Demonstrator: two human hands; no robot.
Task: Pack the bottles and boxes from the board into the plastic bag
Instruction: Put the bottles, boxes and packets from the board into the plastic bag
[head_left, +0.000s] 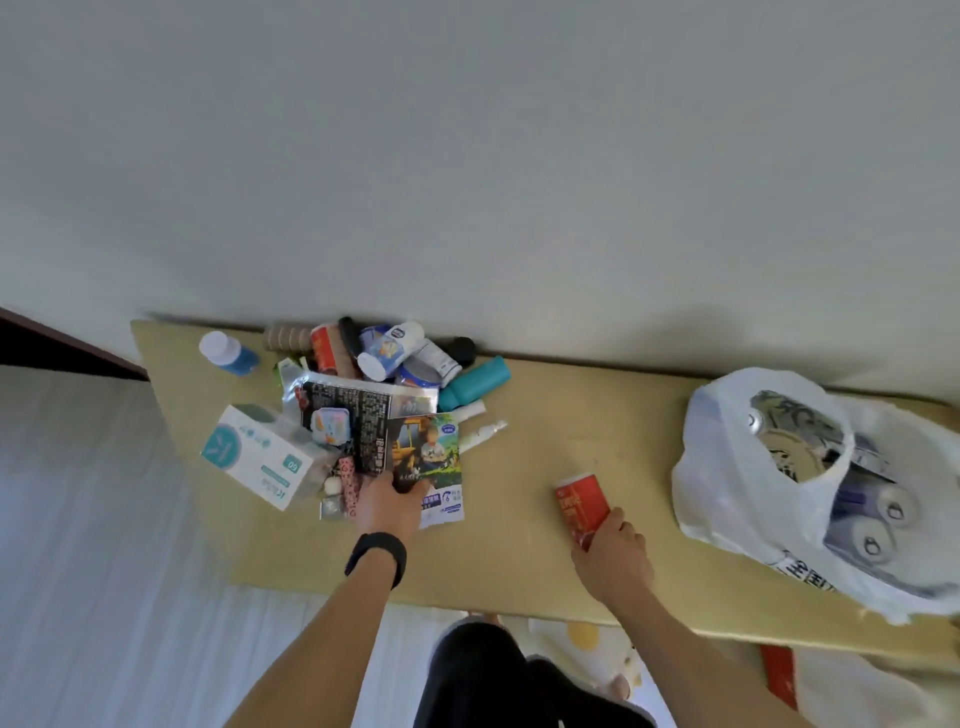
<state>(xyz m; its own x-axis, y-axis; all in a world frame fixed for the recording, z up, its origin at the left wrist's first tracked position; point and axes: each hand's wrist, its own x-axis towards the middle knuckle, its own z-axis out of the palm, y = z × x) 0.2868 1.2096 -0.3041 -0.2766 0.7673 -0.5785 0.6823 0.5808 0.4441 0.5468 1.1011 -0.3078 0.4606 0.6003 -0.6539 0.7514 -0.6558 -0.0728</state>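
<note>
Bottles and boxes lie heaped at the board's left end. The left hand pinches a flat printed packet there; the right hand grips a red can near the half-filled plastic bag.

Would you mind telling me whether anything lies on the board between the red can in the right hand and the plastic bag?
Nothing visible does. The board is bare between the red can in the right hand and the plastic bag, whose mouth faces up.
</note>
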